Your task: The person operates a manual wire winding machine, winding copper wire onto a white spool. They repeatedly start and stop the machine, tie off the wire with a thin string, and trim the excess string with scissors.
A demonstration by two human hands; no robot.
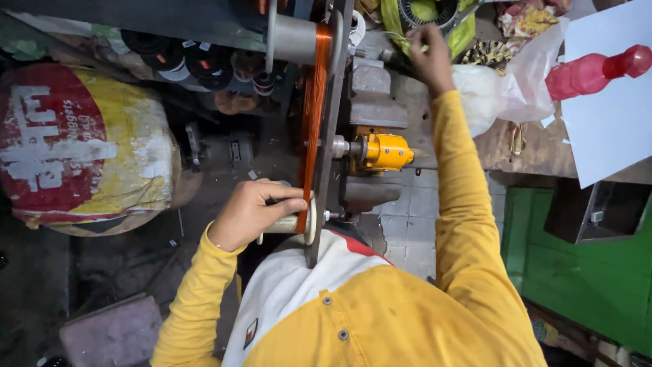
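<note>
1. Copper wire coil [312, 115] already thick on the winding frame [331, 136]; winding looks well along, coil not yet taken off.
2. Left hand [252, 212]: fingers clamped on the frame's near handle [288, 223], touching the coil's lower end.
3. Right hand [429, 56]: up on the table [502, 146], fingers pinched together near yellow-green strips [392, 20]; contents unclear.

Right hand [430, 54] fingertips hidden among yellow strips [392, 20]; stator [426, 10] cut off.

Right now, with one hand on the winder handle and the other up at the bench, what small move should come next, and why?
Probably bring the right hand back toward the orange wire coil. It is far up at the bench, while the left hand alone grips the handle, so nothing guides the wire.
</note>
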